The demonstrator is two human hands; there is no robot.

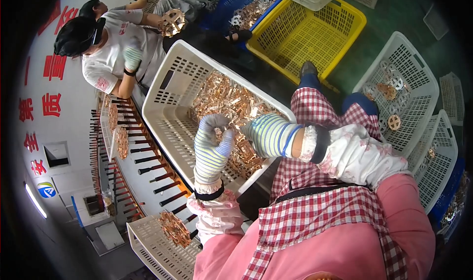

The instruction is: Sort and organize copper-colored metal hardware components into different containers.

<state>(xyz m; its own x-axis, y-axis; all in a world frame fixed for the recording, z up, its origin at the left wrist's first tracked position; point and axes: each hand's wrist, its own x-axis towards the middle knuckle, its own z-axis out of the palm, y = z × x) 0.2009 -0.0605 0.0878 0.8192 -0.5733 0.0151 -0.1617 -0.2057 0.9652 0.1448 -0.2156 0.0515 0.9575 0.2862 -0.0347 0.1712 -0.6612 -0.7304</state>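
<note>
A large white rectangular plastic crate (pixel 170 116) holds thin copper-coloured metal pieces (pixel 229 95), with the left striped knit-gloved hand (pixel 211 147) and right striped knit-gloved hand (pixel 270 135) over them. Beyond the crate, rightward, stands a yellow rectangular plastic basket (pixel 313 39); left of the crate, a row of black rod-shaped handles (pixel 165 187).

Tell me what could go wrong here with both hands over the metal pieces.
The left hand and right hand are close to the loose metal pieces; any sharp edges might catch or poke through the striped gloves.
The hands are also close together, so they could bump and drop a piece.
A shoe is at the edge of the yellow basket, possibly a trip hazard on standing.
</note>
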